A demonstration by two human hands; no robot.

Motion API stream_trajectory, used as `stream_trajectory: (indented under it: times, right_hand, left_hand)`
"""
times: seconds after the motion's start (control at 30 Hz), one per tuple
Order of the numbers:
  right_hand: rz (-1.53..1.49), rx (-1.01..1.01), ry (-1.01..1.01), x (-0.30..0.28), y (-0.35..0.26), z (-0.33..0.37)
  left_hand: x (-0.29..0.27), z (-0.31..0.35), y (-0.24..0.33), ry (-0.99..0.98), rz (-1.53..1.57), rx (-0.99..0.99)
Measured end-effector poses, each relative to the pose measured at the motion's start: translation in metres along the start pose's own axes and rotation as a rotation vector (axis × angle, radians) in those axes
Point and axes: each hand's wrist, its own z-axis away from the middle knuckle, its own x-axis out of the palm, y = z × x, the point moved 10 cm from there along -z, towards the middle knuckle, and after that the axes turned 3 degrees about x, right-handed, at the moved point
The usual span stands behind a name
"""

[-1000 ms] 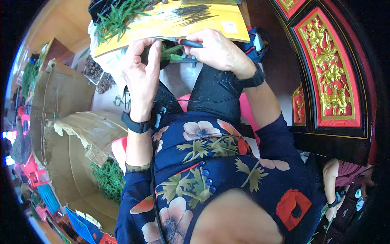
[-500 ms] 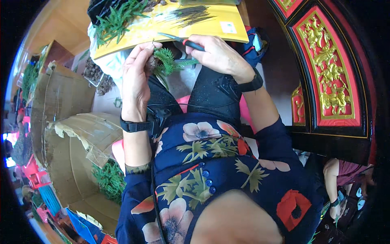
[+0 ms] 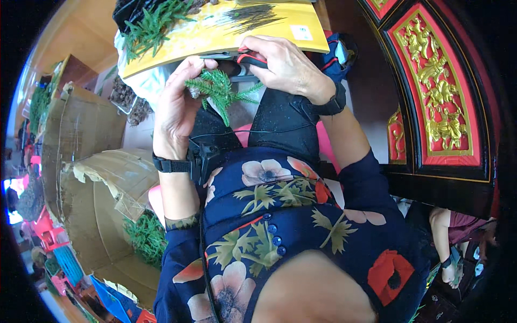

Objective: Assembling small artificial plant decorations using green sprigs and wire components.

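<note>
Between the thumb and fingers of my left hand (image 3: 180,99) is a small green artificial pine sprig (image 3: 218,92), held above my lap with its needles hanging to the right. My right hand (image 3: 288,67) is closed around red-and-black handled pliers (image 3: 250,58). Their metal jaws point left and reach close to my left fingertips; whether they bite on anything there I cannot make out. Both hands are at the near edge of a yellow board (image 3: 204,40). On it lie a heap of green sprigs (image 3: 153,32) and a pile of thin dark wires (image 3: 256,19).
An open cardboard box (image 3: 102,215) stands at my left, with more green sprigs (image 3: 146,237) inside. Brown clumps (image 3: 126,99) lie beyond it. A carved red-and-gold panel (image 3: 433,91) borders the right side. Another person's arm (image 3: 441,242) shows at lower right.
The pliers have turned, and their jaws now lie lower, along the board's near edge. The sprig has rotated in my left fingers, spreading more of its needles into view.
</note>
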Motion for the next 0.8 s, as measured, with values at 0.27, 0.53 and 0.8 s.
stream_trajectory:
  times: [0.27,0.53,0.8]
  right_hand:
    - [0.001,0.067,-0.026,-0.002,0.001,0.001]
    - [-0.09,0.332,-0.211,0.024,0.018,0.009]
    - [0.05,0.324,-0.237,0.03,0.018,0.012]
  left_hand:
    - [0.006,-0.002,0.007,-0.042,-0.11,0.087]
    - [-0.018,-0.001,0.015,0.288,-0.352,0.29]
    - [-0.019,0.005,0.027,0.355,-0.534,0.414]
